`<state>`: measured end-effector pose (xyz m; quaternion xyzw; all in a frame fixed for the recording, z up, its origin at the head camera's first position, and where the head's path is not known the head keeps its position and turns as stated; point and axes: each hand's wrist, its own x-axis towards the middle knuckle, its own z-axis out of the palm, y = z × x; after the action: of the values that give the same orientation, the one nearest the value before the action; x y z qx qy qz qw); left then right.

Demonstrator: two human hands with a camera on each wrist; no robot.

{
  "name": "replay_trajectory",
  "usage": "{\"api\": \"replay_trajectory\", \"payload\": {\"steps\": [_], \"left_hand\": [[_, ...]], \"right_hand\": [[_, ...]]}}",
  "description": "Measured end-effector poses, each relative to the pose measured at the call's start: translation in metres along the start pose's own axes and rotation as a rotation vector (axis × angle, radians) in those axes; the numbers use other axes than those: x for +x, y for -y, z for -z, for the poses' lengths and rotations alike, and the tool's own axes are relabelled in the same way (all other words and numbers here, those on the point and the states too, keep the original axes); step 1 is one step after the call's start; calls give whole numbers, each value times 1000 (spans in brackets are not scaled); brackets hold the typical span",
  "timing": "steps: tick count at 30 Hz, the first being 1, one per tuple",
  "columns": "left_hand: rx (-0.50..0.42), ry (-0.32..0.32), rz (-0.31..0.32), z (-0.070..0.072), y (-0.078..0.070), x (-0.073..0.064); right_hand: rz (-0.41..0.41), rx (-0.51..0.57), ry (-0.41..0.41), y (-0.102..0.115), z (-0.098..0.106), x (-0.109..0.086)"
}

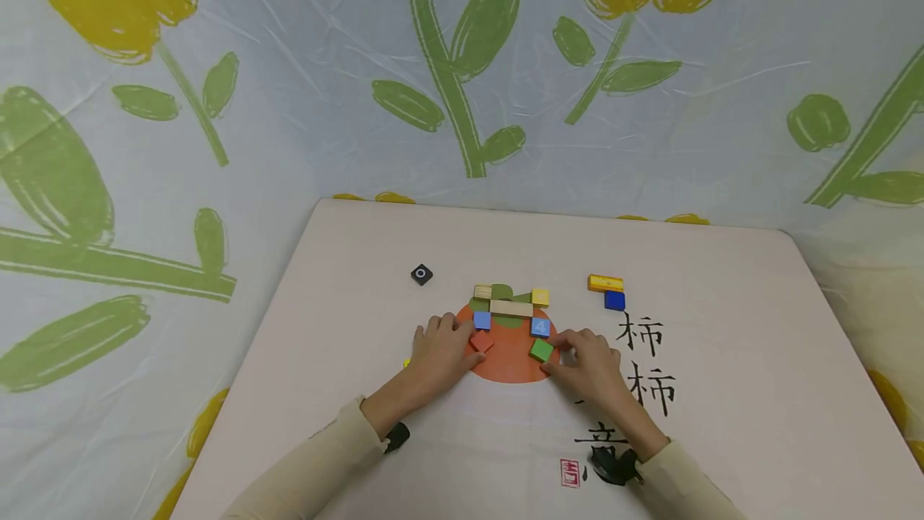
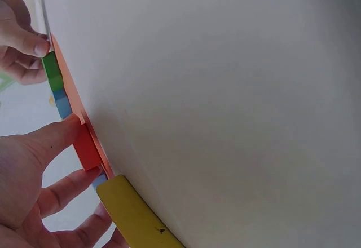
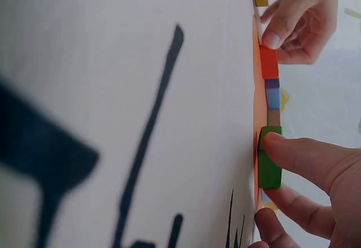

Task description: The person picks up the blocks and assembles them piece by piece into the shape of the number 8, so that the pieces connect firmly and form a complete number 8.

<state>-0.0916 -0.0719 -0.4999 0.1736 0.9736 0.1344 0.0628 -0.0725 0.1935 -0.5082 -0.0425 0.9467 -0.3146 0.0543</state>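
My left hand (image 1: pixel 439 355) pinches a red block (image 2: pixel 87 148) between thumb and finger, on the left part of an orange fruit picture (image 1: pixel 511 367) printed on the table. On the picture's right part, my right hand (image 1: pixel 593 363) pinches a green block (image 3: pixel 271 166), with the thumb and a finger on opposite sides. Just behind the red block lies a blue block (image 1: pixel 482 320). Another blue block (image 1: pixel 540 327), marked with a 4, sits behind the green one. Farther back are a long plain wooden block (image 1: pixel 511 309), a striped wooden block (image 1: pixel 482 292) and a yellow block (image 1: pixel 541 298).
A black block (image 1: pixel 422 274) with a white ring lies at the back left. An orange-yellow block (image 1: pixel 605 283) and a dark blue block (image 1: pixel 614 301) lie back right. Beside my left hand is another yellow block (image 2: pixel 138 214). Black characters (image 1: pixel 653 387) are printed on the right.
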Motion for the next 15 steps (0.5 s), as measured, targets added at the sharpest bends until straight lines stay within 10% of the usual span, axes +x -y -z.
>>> {"api": "replay_trajectory", "payload": {"steps": [15], "left_hand": [[7,2,-1,0,0,1]], "right_hand": [[5,-15,-27,2,-1,0]]}}
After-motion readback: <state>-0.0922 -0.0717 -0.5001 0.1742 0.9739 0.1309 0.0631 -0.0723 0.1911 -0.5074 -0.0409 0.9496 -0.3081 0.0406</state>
